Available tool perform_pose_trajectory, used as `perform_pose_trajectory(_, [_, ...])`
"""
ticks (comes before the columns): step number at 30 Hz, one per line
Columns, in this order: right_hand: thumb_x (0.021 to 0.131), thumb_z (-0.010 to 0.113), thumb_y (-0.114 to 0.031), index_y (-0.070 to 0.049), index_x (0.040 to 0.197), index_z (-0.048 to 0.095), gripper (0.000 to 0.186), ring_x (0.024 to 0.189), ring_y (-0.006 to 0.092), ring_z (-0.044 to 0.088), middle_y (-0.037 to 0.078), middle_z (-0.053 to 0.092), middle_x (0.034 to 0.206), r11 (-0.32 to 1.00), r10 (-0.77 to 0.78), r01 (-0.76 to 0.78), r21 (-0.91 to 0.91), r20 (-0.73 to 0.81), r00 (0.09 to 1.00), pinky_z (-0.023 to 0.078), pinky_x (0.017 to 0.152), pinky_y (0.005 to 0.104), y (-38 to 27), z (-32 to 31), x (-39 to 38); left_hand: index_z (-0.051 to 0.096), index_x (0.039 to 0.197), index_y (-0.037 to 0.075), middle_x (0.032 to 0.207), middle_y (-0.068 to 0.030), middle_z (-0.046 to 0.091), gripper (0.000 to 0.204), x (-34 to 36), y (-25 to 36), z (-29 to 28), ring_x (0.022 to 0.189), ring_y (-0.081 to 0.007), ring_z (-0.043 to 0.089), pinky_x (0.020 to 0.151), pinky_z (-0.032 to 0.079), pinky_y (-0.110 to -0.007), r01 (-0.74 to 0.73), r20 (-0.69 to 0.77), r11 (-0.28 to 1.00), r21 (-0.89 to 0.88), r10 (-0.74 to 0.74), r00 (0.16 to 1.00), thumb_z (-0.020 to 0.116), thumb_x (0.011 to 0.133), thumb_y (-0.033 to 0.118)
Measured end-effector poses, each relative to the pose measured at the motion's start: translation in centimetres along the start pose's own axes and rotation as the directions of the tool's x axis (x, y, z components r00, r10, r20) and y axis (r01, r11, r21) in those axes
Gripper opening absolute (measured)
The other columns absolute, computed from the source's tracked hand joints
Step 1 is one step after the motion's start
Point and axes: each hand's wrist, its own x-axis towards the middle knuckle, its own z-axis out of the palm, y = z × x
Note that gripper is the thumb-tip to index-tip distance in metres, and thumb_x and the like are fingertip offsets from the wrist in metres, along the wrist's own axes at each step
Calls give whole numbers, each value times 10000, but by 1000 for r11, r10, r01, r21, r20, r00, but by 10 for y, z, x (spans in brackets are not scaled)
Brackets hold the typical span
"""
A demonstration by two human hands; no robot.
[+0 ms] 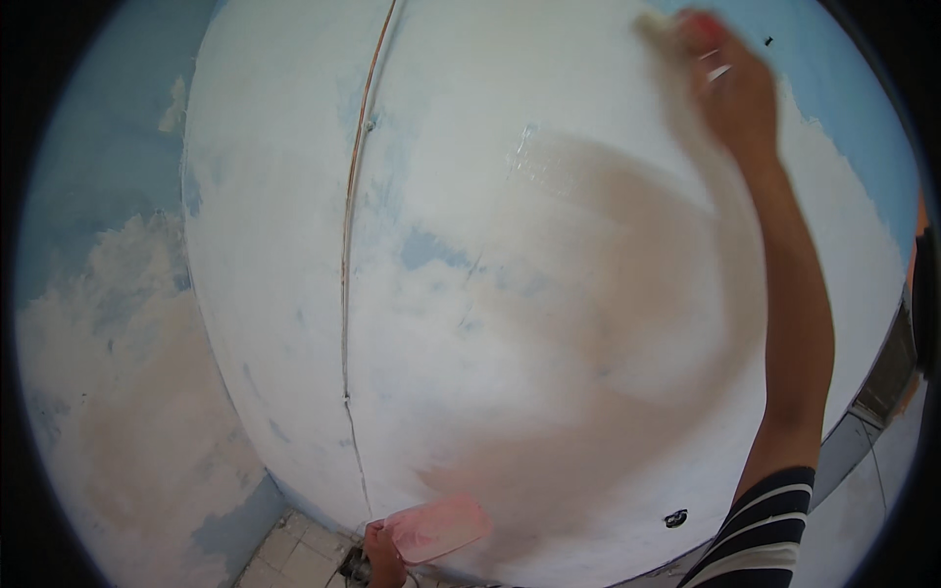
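High against the wall, my right hand is closed around a brush with a pale end and red near the fingers. Motion blurs it, and its exact shape is hard to make out. The pale end is at or very near the white-coated wall. Down by the wall's foot, my left hand grips the edge of a shallow pink plastic tray, its fingers wrapped over the near side. A wet, shiny patch marks the wall left of my right arm. Blue shows through the coating in places.
A thin brown cable runs down the wall on the left. To its left, a patchy blue and white side wall meets it at a corner. A small dark fitting sits low on the right. Pale floor tiles show below.
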Motion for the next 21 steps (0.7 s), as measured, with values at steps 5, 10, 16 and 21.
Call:
perform_pose_trajectory(5, [824, 577, -108, -131, 972, 674, 179, 959, 220, 642, 40, 667, 915, 859, -422, 86, 505, 604, 676, 496, 899, 375, -166, -6, -103, 469, 1074, -11, 950, -129, 589, 282, 20, -22, -36, 863, -214, 614, 767, 530, -332, -661, 508, 322, 678, 444, 738, 554, 872, 166])
perform_pose_trajectory(10, [991, 450, -271, -76, 965, 638, 272, 878, 356, 630, 210, 654, 915, 720, -329, -361, 592, 750, 574, 502, 757, 482, -166, -5, -114, 478, 1071, -20, 948, -112, 590, 283, -4, -3, 9, 908, -208, 603, 791, 517, -323, -277, 195, 901, 334, 221, 955, 558, 885, 178])
perform_pose_trajectory(16, [947, 606, -381, -51, 1119, 648, 375, 698, 83, 620, 25, 650, 764, 610, 401, -559, 562, 389, 829, 500, 606, 254, 25, 17, -11, 467, 1062, -19, 953, -124, 573, 280, -1, -8, 0, 893, -213, 603, 791, 520, -334, -80, 47, 993, 83, 77, 996, 556, 869, 164])
perform_pose_trajectory(21, [925, 617, -308, -92, 1153, 654, 316, 691, 146, 641, 55, 674, 814, 935, 343, -303, 184, -258, 903, 513, 641, 263, 91, -41, 38, 461, 1053, -20, 970, -137, 562, 262, 3, -9, -1, 881, -228, 605, 786, 524, -352, 37, -21, 999, 1, -36, 999, 531, 855, 138])
